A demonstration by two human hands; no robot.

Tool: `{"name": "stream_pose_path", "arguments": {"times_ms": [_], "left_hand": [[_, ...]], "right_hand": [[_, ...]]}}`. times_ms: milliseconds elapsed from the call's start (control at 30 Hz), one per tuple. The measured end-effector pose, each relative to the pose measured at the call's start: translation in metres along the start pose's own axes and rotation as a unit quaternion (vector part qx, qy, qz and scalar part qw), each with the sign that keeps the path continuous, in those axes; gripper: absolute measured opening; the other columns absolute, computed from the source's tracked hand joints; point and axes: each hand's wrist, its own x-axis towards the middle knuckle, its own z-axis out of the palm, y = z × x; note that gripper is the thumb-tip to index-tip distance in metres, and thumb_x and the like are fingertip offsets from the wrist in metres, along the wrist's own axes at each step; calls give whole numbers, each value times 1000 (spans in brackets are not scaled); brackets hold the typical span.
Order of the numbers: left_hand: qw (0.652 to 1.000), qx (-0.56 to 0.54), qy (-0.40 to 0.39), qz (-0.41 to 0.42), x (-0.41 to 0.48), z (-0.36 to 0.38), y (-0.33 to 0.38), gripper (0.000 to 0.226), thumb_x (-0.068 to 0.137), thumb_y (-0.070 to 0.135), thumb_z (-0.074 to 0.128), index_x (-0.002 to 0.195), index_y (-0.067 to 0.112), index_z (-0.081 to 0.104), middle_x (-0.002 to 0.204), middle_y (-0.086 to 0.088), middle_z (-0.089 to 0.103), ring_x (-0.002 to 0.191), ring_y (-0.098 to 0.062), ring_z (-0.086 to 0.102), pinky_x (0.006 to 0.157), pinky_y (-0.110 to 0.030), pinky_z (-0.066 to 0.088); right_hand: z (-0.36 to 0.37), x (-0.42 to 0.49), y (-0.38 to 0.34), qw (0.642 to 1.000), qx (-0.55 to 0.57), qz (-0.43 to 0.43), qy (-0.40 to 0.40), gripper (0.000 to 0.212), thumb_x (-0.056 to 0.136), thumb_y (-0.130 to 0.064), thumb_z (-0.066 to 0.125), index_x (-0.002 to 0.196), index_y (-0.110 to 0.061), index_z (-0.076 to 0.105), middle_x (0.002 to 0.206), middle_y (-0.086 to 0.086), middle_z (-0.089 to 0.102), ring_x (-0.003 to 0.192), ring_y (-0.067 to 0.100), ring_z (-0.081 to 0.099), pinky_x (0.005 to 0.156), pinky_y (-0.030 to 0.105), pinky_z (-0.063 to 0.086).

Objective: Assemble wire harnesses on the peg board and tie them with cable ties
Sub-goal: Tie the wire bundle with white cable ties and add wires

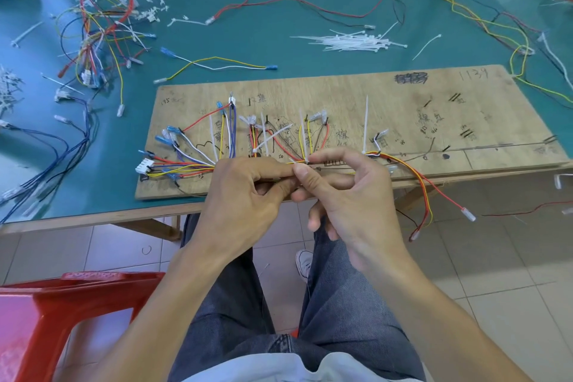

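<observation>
Left hand (245,195) pinches our wire bundle (192,167) steady while right hand (350,195) pinches the cable tie (303,136), likely to cinch it.

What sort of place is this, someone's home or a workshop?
Most likely a small wire-harness assembly workshop. A plywood peg board has coloured wires strung between its pegs, a heap of white cable ties lies on the green table, and tangled harnesses are piled at the left.
</observation>
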Motion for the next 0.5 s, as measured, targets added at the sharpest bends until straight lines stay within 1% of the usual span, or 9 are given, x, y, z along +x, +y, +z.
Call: {"name": "stream_pose_path", "arguments": {"times_ms": [67, 133, 233, 300, 333, 367, 433, 467, 500], "left_hand": [[1000, 8, -2, 1, 0, -1, -1, 16, 96, 14, 76, 90, 27, 84, 67, 7, 67, 56, -10, 38, 52, -26, 36], [1000, 16, -11, -8, 0, -1, -1, 16, 96, 16, 75, 90, 28, 84, 67, 9, 70, 54, -8, 37, 51, -26, 37], [999, 16, -30, -36, 0, -4, 0, 16, 94, 21, 71, 90, 31, 83, 67, 4, 71, 50, -8, 39, 51, -35, 46], [997, -27, -41, -63, 0, -7, 1, 21, 93, 23, 62, 93, 28, 83, 71, 1, 75, 55, -8, 58, 60, -39, 57], [994, -62, -46, -78, 0, -7, 3, 24, 95, 23, 59, 95, 25, 83, 76, 1, 77, 68, -8, 71, 70, -39, 61], [991, -82, -48, -89, 1, -8, 5, 24, 98, 26, 58, 97, 24, 83, 80, 1, 79, 79, -11, 76, 80, -37, 62], [993, -71, -34, -90, 3, -9, 8, 19, 103, 34, 61, 99, 26, 78, 79, 5, 79, 84, -9, 78, 81, -26, 60], [993, -67, -28, -95, 4, -8, 9, 15, 104, 35, 63, 100, 26, 75, 77, 6, 79, 82, -9, 78, 80, -27, 60], [991, -71, -30, -105, 6, -7, 11, 11, 104, 33, 64, 101, 25, 72, 76, 5, 79, 81, -13, 78, 80, -33, 62]], "right_hand": [[-1, 1, 0, 1000, 6, 0, -25, 15, 92, -28, 82, 103, -20, 78, 74, 14, 77, 37, 20, 57, 35, 17, 31], [-3, 2, 0, 999, 27, 6, -40, 14, 92, -24, 81, 103, -17, 82, 73, 16, 76, 39, 18, 56, 36, 17, 32], [-3, 4, 1, 996, 69, 17, -53, 11, 92, -16, 80, 101, -11, 82, 72, 20, 74, 40, 18, 54, 37, 20, 37], [-2, 6, 2, 995, 77, 17, -56, 10, 92, -15, 79, 100, -10, 82, 71, 19, 73, 42, 18, 54, 39, 22, 39], [-2, 6, 3, 995, 76, 13, -55, 10, 92, -16, 79, 100, -10, 82, 71, 19, 73, 42, 18, 54, 40, 22, 41], [-1, 6, 3, 996, 74, 10, -55, 10, 91, -17, 80, 99, -11, 83, 71, 18, 73, 43, 18, 55, 41, 22, 42], [1, 6, 4, 996, 75, 8, -56, 11, 91, -18, 80, 99, -11, 83, 71, 17, 74, 43, 18, 56, 41, 22, 43], [1, 6, 5, 995, 78, 9, -57, 12, 91, -19, 80, 99, -11, 82, 71, 18, 74, 44, 18, 57, 41, 23, 44], [1, 6, 5, 995, 80, 9, -57, 14, 90, -20, 81, 100, -10, 82, 71, 18, 74, 44, 18, 58, 42, 23, 44]]}}
